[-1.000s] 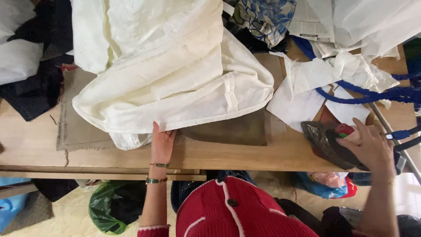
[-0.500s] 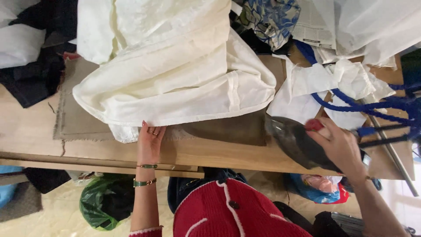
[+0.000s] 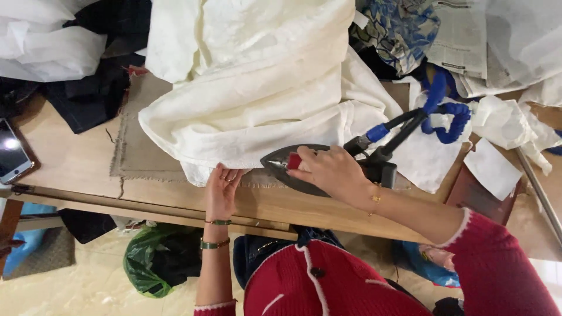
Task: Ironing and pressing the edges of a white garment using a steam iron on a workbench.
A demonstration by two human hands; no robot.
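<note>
A big heap of cream cloth (image 3: 252,88) lies on a brown pad (image 3: 137,155) on the wooden table (image 3: 64,164). My left hand (image 3: 222,187) presses flat on the cloth's near edge, fingers together. My right hand (image 3: 333,172) grips the handle of a dark iron (image 3: 287,164), whose pointed tip faces left and touches the cloth's edge just right of my left hand. A black and blue cord (image 3: 433,114) runs from the iron's rear towards the back right.
A phone (image 3: 12,152) lies at the table's left edge. Dark clothes (image 3: 88,88) sit at the back left, patterned blue fabric (image 3: 398,29) and newspaper (image 3: 462,41) at the back right. White paper pieces (image 3: 494,167) lie right. A green bag (image 3: 158,263) sits on the floor.
My right hand has brought the iron leftwards from the table's right side up to the cloth edge. My left hand has stayed pressed on the cloth.
</note>
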